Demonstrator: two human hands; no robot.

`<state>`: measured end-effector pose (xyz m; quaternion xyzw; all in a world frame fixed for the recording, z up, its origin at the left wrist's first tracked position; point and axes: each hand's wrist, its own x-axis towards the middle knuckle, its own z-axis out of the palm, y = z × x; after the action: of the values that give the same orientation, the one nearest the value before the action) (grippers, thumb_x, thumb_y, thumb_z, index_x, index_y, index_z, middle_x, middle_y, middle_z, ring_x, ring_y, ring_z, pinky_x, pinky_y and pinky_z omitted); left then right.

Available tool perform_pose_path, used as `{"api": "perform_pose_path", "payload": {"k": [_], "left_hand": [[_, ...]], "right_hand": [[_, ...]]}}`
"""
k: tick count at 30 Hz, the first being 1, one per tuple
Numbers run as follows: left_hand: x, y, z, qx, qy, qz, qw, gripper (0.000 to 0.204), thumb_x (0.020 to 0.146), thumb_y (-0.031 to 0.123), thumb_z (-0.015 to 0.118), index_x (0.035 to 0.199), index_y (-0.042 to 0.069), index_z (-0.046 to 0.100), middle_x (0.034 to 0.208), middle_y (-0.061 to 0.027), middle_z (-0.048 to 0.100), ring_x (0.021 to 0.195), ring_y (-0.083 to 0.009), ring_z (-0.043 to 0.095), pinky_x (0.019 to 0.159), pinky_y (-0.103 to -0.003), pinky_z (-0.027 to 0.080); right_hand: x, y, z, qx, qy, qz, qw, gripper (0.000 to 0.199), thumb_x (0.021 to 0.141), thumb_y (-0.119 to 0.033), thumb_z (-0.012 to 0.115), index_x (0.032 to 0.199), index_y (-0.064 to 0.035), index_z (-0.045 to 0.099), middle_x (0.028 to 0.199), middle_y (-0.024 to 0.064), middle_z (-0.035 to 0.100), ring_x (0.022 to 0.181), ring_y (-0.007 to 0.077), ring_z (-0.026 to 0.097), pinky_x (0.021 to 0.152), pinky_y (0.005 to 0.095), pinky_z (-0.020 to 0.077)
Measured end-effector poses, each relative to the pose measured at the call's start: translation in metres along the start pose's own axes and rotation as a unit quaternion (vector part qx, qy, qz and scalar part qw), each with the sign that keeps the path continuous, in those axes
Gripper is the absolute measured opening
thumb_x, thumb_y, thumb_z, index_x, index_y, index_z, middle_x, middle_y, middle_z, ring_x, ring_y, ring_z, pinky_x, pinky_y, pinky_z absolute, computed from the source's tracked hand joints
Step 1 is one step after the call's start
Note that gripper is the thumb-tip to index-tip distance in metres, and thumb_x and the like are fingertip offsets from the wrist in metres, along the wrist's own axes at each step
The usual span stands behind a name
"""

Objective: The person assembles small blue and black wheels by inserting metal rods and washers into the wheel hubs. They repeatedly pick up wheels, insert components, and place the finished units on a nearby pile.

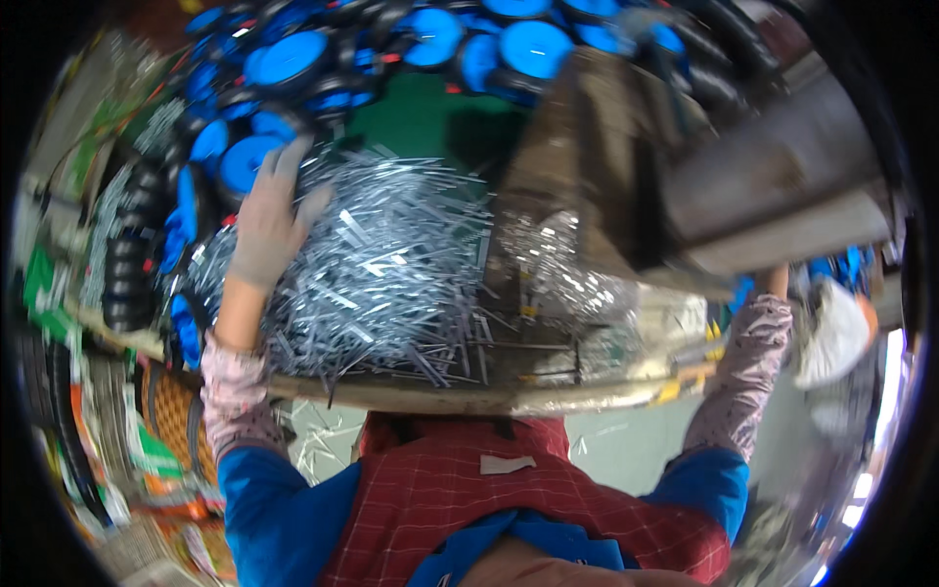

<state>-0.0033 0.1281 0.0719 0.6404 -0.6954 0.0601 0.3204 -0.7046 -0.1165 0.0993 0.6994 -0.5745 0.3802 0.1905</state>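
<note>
My left hand (pixel 272 220), in a pale glove, is over the left edge of a heap of thin shiny metal strips (pixel 391 264), its fingers stretched out and somewhat blurred. Close to its fingertips lies a blue wheel with a black rim (pixel 246 161). My right hand (pixel 774 281) reaches up to the lower edge of a large tilted brown box (pixel 773 166), which hides its fingers; how it grips cannot be made out. Small shiny metal pieces (pixel 558 259) lie by the box's left side, partly blurred.
Many blue and black wheels (pixel 536 47) are piled along the far side, around a green surface (pixel 391 112). The table's wooden front edge (pixel 440 398) runs before my body. A white bag (pixel 831 333) is at the right, and a brown woven thing (pixel 174 416) at the lower left.
</note>
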Motion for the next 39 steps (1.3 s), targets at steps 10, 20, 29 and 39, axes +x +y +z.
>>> {"api": "perform_pose_path", "payload": {"k": [10,20,29,39], "left_hand": [[0.037,-0.104,-0.021,0.174,-0.14,-0.211,0.952,0.084,0.075,0.042,0.078,0.142,0.009,0.039,0.137,-0.0238,0.048,0.115,-0.0421,0.056,0.096,-0.046,0.047],[0.034,-0.092,-0.017,-0.053,-0.116,-0.326,0.937,0.081,0.071,0.04,0.083,0.128,-0.008,0.05,0.116,-0.0259,0.064,0.108,-0.0336,0.064,0.092,-0.038,0.052],[-0.078,0.09,-0.024,-0.21,-0.15,0.045,0.965,0.055,0.073,0.031,0.082,0.112,0.005,0.055,0.096,-0.015,0.063,0.083,-0.0357,0.065,0.075,-0.039,0.054],[-0.147,0.188,0.067,-0.469,-0.259,0.188,0.823,0.055,0.061,0.014,0.085,0.108,0.009,0.055,0.097,-0.013,0.059,0.085,-0.0345,0.063,0.069,-0.04,0.053]], "right_hand": [[-0.087,0.068,0.068,-0.14,-0.353,0.145,0.914,0.063,0.089,-0.022,0.057,0.138,0.0123,0.037,0.133,0.035,0.047,0.124,0.0408,0.05,0.103,0.0444,0.0416],[-0.094,0.029,0.065,-0.12,-0.373,0.103,0.914,0.063,0.085,-0.016,0.06,0.137,0.0134,0.038,0.129,0.0361,0.05,0.121,0.0431,0.051,0.101,0.0446,0.0422],[-0.15,-0.007,-0.007,-0.062,-0.326,0.089,0.939,0.063,0.082,-0.011,0.063,0.134,0.0149,0.04,0.121,0.0372,0.055,0.114,0.0467,0.055,0.098,0.0448,0.0442],[-0.235,-0.201,-0.079,0.295,-0.386,0.207,0.849,0.041,0.083,-0.024,0.066,0.116,-0.0002,0.061,0.093,0.0145,0.065,0.089,0.0202,0.061,0.08,0.035,0.0481]]}}
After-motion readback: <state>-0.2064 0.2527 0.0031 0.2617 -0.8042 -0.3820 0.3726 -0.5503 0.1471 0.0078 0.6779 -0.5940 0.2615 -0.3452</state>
